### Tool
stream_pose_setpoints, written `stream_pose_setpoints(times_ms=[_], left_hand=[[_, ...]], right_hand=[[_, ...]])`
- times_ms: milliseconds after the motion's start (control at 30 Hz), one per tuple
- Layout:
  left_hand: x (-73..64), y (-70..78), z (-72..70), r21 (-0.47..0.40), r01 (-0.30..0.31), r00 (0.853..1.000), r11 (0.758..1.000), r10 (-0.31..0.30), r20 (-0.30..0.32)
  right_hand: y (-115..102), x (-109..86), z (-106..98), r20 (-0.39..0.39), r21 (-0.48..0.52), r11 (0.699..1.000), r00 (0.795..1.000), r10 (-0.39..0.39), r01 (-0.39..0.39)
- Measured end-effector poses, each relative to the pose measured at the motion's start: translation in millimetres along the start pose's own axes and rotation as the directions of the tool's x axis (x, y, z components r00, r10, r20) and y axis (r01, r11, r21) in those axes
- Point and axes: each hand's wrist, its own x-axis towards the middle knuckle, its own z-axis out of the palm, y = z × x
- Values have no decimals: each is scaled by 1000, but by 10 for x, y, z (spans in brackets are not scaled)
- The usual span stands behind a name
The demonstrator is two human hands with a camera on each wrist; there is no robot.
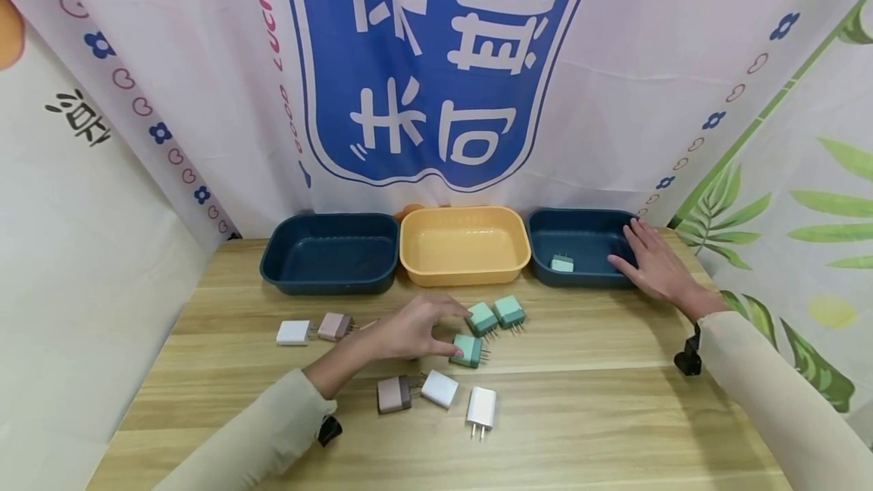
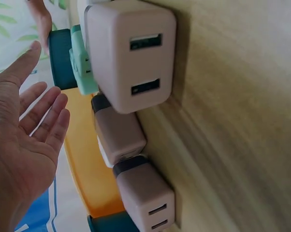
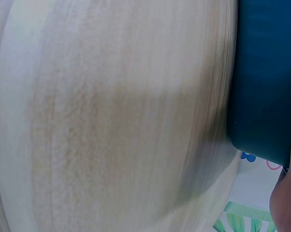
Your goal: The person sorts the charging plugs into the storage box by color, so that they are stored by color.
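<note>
Head view: left hand (image 1: 409, 332) is stretched out over the wood table (image 1: 614, 415), fingers relaxed and spread, gripping nothing; its fingertips are just beside the green chargers, the nearest one (image 1: 467, 350) lying just past the fingertips w/ prongs pointing away from the hand. Two more green chargers (image 1: 482, 318) (image 1: 508, 311) lie just beyond, close together. Behind the wrist, toward the person, are a brown charger (image 1: 394, 394) and two white chargers (image 1: 439, 389) (image 1: 481, 406); off to the hand's outer side sit another white one (image 1: 293, 333) and a brown one (image 1: 334, 326). Left wrist view confirms the palm (image 2: 24, 145) is wide open, nothing in it, w/ chargers (image 2: 131, 53) crowded close to the lens. Right hand (image 1: 651, 260) lies flat w/ straight fingers on the rim of the right blue bin (image 1: 580, 279); one green charger (image 1: 562, 264) is already inside, just ahead of the fingers. Yellow bin (image 1: 465, 267) and left blue bin (image 1: 330, 279) stand beside it in a row. Right wrist view shows only table and bin wall (image 3: 266, 77). Risks, imo: the three green ones are bunched, so a sloppy grab could knock a neighbour and skid it off across the table; the prongs could also make a grip awkward and a charger might slip from the fingers; the right hand leaning on the rim could tip or shove that bin.
</note>
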Motion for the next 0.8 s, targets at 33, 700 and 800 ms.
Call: stream_pose_setpoints(times_ms=[33,700,800], left_hand=[[-5,-1,12,0,5,1000,1000,-5,4],[-16,-14,283,37,26,999,999,-27,20],[-1,-17,301,31,26,999,999,-27,17]], right_hand=[[-2,1,1,-1,3,1000,1000,-1,1],[5,-28,15,-24,7,1000,999,-24,24],[14,-26,21,-36,9,1000,999,-21,21]])
